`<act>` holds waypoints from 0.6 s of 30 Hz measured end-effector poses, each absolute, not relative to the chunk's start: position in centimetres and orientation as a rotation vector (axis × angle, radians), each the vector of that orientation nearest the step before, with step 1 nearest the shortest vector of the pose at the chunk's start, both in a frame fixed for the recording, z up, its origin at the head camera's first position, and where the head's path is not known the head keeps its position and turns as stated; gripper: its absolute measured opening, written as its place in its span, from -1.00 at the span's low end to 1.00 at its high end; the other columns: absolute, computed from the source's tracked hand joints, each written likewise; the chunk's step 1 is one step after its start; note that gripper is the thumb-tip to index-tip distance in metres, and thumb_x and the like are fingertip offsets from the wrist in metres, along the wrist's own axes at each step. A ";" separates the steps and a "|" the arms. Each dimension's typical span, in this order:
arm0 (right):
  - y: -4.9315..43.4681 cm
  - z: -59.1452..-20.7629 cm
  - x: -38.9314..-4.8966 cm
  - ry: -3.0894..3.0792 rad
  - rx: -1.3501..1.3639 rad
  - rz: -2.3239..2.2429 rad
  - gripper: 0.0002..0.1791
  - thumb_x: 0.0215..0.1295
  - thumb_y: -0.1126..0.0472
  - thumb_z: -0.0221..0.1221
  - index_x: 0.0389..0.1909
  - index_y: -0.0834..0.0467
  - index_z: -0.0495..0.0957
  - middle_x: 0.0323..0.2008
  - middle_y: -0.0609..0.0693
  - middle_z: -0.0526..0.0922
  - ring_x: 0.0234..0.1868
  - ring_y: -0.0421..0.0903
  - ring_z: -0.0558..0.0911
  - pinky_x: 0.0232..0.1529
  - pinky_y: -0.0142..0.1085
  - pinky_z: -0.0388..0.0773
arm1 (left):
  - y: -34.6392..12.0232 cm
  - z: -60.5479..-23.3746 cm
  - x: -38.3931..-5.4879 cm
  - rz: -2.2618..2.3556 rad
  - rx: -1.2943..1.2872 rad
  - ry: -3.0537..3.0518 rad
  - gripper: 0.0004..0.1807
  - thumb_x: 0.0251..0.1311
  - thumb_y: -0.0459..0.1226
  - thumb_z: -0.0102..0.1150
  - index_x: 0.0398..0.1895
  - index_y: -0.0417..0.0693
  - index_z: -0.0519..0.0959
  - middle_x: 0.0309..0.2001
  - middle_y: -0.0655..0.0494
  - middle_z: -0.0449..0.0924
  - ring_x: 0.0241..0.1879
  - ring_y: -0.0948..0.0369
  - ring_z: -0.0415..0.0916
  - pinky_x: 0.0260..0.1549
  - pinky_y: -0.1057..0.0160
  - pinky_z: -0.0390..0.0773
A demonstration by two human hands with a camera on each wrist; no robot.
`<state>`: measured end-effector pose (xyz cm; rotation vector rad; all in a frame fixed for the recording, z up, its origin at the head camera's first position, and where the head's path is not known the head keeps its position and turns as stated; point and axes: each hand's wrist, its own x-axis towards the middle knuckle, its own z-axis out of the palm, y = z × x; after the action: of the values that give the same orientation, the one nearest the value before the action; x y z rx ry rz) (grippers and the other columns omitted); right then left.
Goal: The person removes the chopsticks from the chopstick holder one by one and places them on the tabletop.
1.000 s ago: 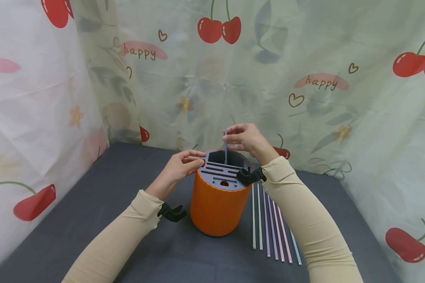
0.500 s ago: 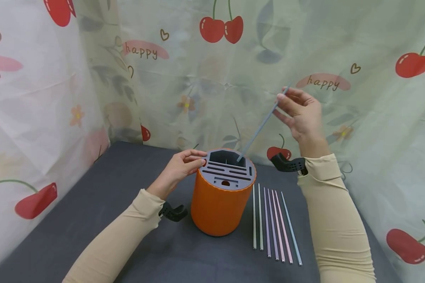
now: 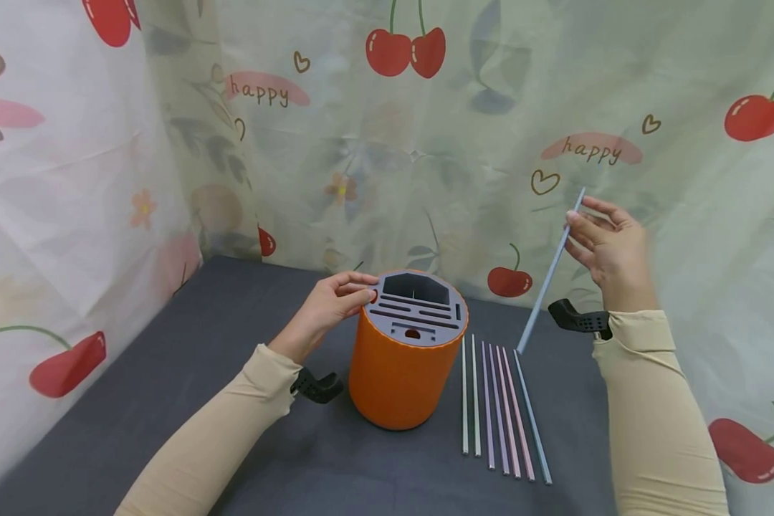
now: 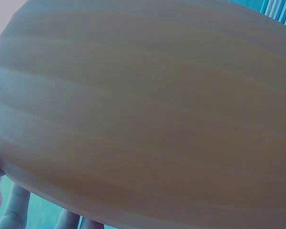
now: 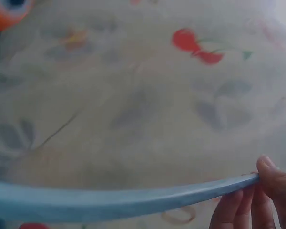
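An orange round knife block [image 3: 396, 380] with a grey slotted top stands on the table. My left hand [image 3: 330, 304] holds its left rim, thumb and fingers at the edge beside a small round hole. In the left wrist view the block's ribbed wall fills most of the frame, with fingertips [image 4: 20, 202] at its lower edge. Off to the right, my right hand [image 3: 613, 247] pinches a light blue chopstick [image 3: 548, 279] near its upper end. The chopstick slants down left, outside the block. In the right wrist view the chopstick [image 5: 133, 202] stretches across the bottom, between thumb and fingers.
Right of the block, several chopsticks [image 3: 504, 412] in pale green, purple, pink and blue lie side by side on the dark tabletop [image 3: 264, 430]. A cherry-print curtain [image 3: 374, 165] hangs behind and at both sides.
My right hand has lifted the blue chopstick out of the block's large opening and carried it right, over the far ends of the row. The left hand has kept its place.
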<state>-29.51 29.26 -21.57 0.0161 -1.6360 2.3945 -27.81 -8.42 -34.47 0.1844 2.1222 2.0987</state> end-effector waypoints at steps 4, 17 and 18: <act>30.8 -25.1 -30.3 -1.867 -0.075 2.365 -0.69 0.13 0.40 0.31 -0.14 0.02 0.60 -0.42 -0.13 0.71 -0.44 -0.22 0.70 -0.43 -0.35 0.65 | -8.5 -34.6 -27.8 2.104 0.190 2.126 -0.70 0.24 -0.22 0.26 0.04 0.06 0.60 -0.01 0.02 0.61 0.04 0.13 0.56 0.21 0.08 0.44; 33.9 -37.7 -32.3 -2.647 -0.469 1.793 -0.41 0.28 0.27 0.25 0.30 0.28 0.35 -0.52 -0.30 0.64 -0.42 -0.33 0.65 -0.35 -0.37 0.64 | -8.6 -34.6 -27.9 2.103 0.203 2.131 -0.70 0.23 -0.23 0.27 0.04 0.05 0.61 0.00 0.02 0.61 0.04 0.13 0.56 0.20 0.08 0.45; 34.1 -38.5 -32.3 -2.671 -0.494 1.761 -0.42 0.28 0.26 0.25 0.29 0.30 0.35 -0.52 -0.28 0.64 -0.43 -0.31 0.65 -0.36 -0.36 0.64 | -8.5 -34.7 -27.9 2.103 0.205 2.133 -0.70 0.23 -0.23 0.27 0.04 0.05 0.60 0.00 0.02 0.61 0.04 0.13 0.56 0.20 0.08 0.45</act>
<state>-32.30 34.09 -38.52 -0.4936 -2.6712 1.7607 -27.86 -8.55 -34.66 0.2049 2.1331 2.1027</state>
